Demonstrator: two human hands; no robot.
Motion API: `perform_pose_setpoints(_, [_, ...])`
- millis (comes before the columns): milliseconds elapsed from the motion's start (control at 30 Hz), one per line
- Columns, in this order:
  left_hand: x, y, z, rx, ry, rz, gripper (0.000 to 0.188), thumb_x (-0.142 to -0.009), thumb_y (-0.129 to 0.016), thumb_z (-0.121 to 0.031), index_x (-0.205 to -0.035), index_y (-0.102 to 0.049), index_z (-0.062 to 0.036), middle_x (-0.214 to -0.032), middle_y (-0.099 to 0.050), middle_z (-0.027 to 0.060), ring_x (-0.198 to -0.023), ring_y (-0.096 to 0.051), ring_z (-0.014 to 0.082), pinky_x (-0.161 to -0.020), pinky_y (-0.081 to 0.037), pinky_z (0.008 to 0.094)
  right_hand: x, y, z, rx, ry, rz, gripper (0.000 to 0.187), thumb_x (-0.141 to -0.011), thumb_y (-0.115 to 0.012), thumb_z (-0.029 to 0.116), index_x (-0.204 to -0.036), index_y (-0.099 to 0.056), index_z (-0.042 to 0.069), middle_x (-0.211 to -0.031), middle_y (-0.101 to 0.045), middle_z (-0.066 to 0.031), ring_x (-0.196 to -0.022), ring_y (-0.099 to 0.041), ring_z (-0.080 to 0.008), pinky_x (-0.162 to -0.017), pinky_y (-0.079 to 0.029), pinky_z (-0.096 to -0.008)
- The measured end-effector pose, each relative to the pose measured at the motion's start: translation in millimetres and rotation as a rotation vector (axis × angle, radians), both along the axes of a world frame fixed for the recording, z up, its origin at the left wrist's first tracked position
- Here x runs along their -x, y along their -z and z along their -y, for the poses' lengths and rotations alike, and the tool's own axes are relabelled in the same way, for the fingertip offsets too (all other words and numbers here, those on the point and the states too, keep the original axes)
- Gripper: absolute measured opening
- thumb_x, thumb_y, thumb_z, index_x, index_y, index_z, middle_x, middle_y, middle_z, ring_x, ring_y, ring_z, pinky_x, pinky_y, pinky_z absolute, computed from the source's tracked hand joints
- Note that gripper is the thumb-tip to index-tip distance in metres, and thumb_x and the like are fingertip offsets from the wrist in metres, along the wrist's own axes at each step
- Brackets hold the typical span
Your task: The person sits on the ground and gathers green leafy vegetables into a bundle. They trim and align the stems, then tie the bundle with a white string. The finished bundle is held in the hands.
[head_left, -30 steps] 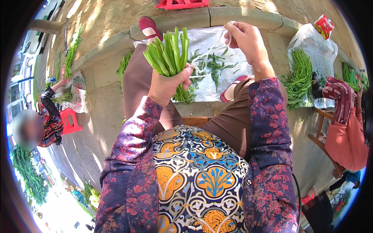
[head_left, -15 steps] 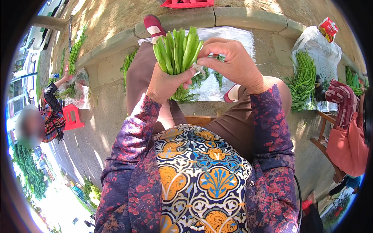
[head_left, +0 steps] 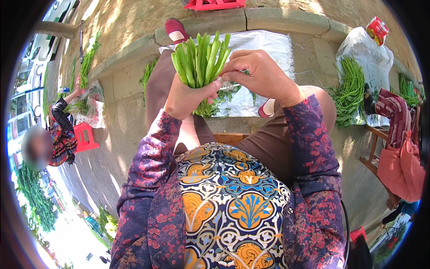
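Note:
A bunch of leafy greens [head_left: 200, 60] stands upright in my left hand [head_left: 186, 97], its thick cut green stems pointing up. My left fingers wrap round it, and dark leaves show below the fist. Beside my left thumb, my right hand [head_left: 264, 75] is closed in a pinch on a thin whitish strip [head_left: 227, 84]. That strip runs against the side of the bunch; its exact kind is hard to make out. Beyond both hands, a white woven sheet [head_left: 274, 50] lies on the ground with loose leaves on it.
More long greens [head_left: 350, 89] lie on a white sack at right, with a red carton [head_left: 377, 30] behind. A person in red patterned trousers [head_left: 389, 114] sits there. At left, another person holds greens near a red stool [head_left: 85, 136]. A stone kerb [head_left: 286, 20] crosses the far side.
My right hand has moved slightly down and left, its fingers closing by my left thumb. The bunch has shifted a little left and tilts slightly differently.

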State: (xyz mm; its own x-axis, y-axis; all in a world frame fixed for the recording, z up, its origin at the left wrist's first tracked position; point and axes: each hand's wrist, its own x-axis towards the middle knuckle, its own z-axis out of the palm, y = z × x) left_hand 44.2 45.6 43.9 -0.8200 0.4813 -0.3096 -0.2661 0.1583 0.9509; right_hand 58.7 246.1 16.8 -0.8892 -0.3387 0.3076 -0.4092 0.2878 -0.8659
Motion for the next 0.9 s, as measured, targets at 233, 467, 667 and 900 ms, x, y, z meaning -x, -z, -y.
perform_pose_setpoints(233, [-0.6,-1.7,3.0,-0.016,-0.028,0.02,0.014,-0.08,-0.066,-0.004,-0.091,-0.059,0.0001,-0.077,-0.06,0.0033,-0.06,-0.058,0.0095,-0.049,-0.048,0.0224,-2.4,-7.3,0.8,-0.045,0.002,-0.018,0.009,-0.078,-0.065,0.008,-0.08,-0.065,-0.001,-0.073,-0.061,-0.0087,-0.065,-0.059,-0.0193,-0.06,-0.046,-0.0288])
perform_pose_setpoints(467, [-1.1,1.0,3.1,-0.071,-0.005,0.031,0.011,-0.081,-0.064,-0.004,-0.089,-0.058,-0.0003,-0.075,-0.058,0.0035,-0.057,-0.055,0.0105,-0.05,-0.046,0.023,-2.5,-2.9,0.9,-0.01,-0.036,0.016,0.01,-0.079,-0.064,0.009,-0.08,-0.063,-0.001,-0.073,-0.06,-0.0081,-0.064,-0.058,-0.0192,-0.06,-0.046,-0.029])
perform_pose_setpoints(667, [-2.9,0.3,2.7,-0.099,0.002,0.076,0.012,-0.079,-0.063,-0.002,-0.088,-0.056,-0.0005,-0.073,-0.057,0.0037,-0.057,-0.055,0.0115,-0.051,-0.046,0.024,-3.0,-3.2,0.6,-0.031,-0.031,0.004,0.011,-0.079,-0.063,0.01,-0.08,-0.062,-0.001,-0.073,-0.06,-0.0083,-0.065,-0.057,-0.0199,-0.06,-0.046,-0.029])
perform_pose_setpoints(900, [-2.8,-0.5,3.5,-0.136,0.055,0.118,0.019,-0.076,-0.063,0.001,-0.093,-0.054,0.0006,-0.074,-0.056,0.004,-0.058,-0.056,0.0124,-0.05,-0.045,0.0248,-3.2,-3.4,0.0,-0.061,-0.013,-0.003,0.013,-0.079,-0.064,0.012,-0.083,-0.063,-0.001,-0.072,-0.059,-0.0095,-0.065,-0.058,-0.0211,-0.061,-0.047,-0.0295])
